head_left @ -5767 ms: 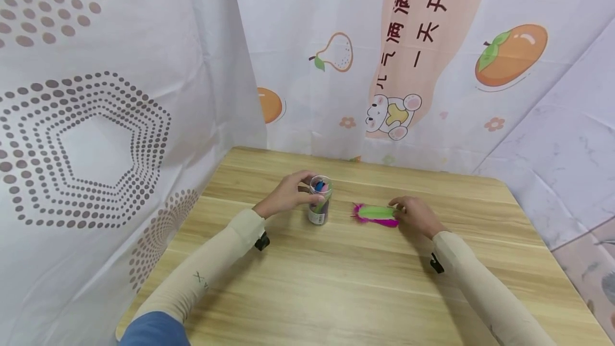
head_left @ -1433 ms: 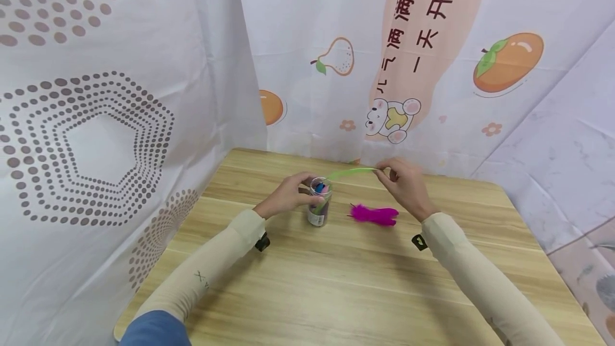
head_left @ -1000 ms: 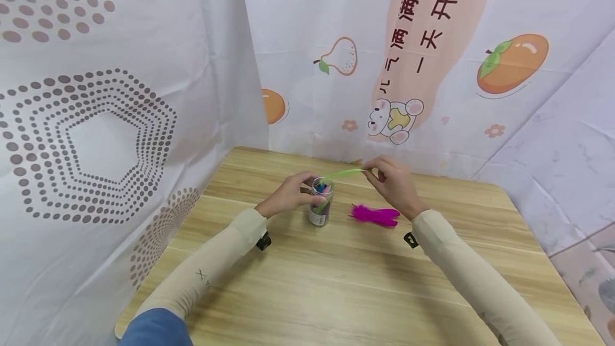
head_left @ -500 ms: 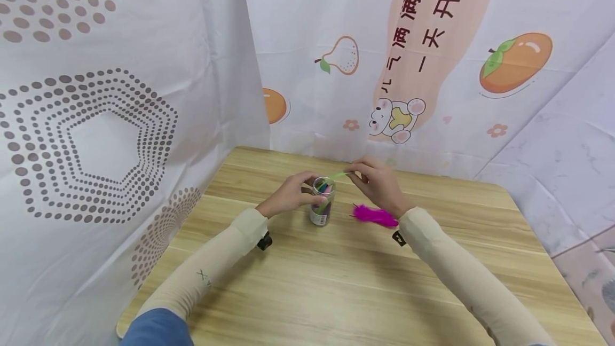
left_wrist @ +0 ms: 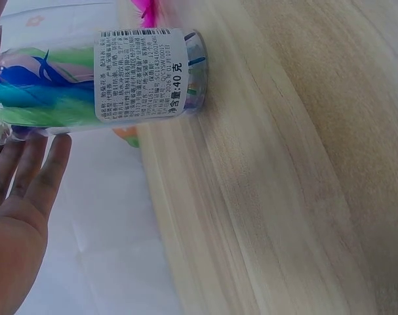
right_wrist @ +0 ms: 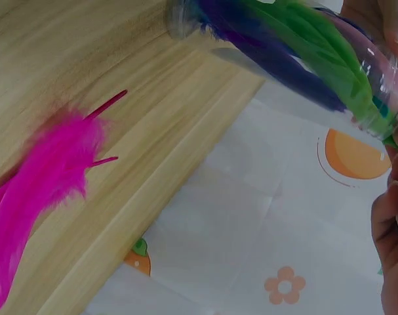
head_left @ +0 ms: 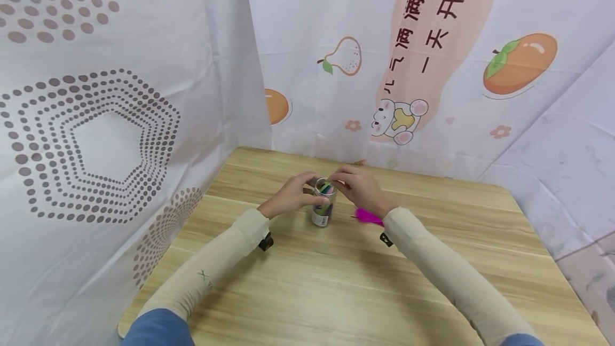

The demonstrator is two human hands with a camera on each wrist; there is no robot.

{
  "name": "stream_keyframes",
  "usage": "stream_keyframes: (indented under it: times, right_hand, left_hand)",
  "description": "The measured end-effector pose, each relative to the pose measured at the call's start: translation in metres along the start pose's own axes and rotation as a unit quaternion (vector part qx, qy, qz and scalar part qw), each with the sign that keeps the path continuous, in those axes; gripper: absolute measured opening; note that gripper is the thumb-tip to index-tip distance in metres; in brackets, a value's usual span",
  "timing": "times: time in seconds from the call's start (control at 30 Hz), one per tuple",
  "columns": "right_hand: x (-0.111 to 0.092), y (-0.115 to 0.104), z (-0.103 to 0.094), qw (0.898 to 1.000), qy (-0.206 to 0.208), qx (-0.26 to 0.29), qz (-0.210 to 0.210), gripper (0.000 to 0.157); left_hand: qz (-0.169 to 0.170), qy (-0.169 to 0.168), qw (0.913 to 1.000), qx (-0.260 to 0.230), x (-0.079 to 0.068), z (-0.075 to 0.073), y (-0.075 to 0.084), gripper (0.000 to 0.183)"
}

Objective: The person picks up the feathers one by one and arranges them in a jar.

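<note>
My left hand (head_left: 292, 193) grips a clear plastic jar (head_left: 320, 220) near its mouth, thumb on the near side. The jar stands upright on the table, its printed white label (left_wrist: 141, 73) facing the left wrist camera. Inside it are blue, pink, purple and green feathers (right_wrist: 326, 49). At the jar's mouth my right hand (head_left: 361, 190) pinches the end of a green feather, most of which is down inside the jar. Its fingertips are right at the rim. Magenta feathers (right_wrist: 38, 174) lie on the table beside the jar, partly hidden by the right wrist in the head view.
The wood-grain table (head_left: 307, 287) reaches back to a white printed curtain (head_left: 307, 68). A dotted curtain (head_left: 110, 148) hangs close along the left edge. Both wrists carry small black straps (head_left: 266, 242).
My right hand has picked the green feather off the magenta ones, carried it left and lowered it into the jar. The left hand has kept its grip on the jar.
</note>
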State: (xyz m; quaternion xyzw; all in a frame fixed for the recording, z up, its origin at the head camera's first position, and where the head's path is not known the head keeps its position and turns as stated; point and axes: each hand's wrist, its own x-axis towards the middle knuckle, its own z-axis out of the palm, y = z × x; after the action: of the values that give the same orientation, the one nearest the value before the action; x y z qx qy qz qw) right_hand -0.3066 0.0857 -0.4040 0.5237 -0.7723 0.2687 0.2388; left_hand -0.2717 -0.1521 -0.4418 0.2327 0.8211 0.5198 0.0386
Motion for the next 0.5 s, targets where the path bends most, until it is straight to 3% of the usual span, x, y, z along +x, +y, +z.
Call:
stream_keyframes:
  times: [0.27,0.5]
  right_hand:
    - [0.0041,-0.0023,0.0083,0.999,-0.015,0.023,0.023,0.016]
    - [0.0086,-0.0066,0.0093,0.999,-0.023,0.006,0.024,0.016]
  left_hand:
    - [0.007,-0.002,0.9999,0.007,-0.0005,0.0006,0.0013,0.053]
    - [0.010,-0.002,0.9999,0.012,-0.0004,-0.0004,-0.0002,0.054]
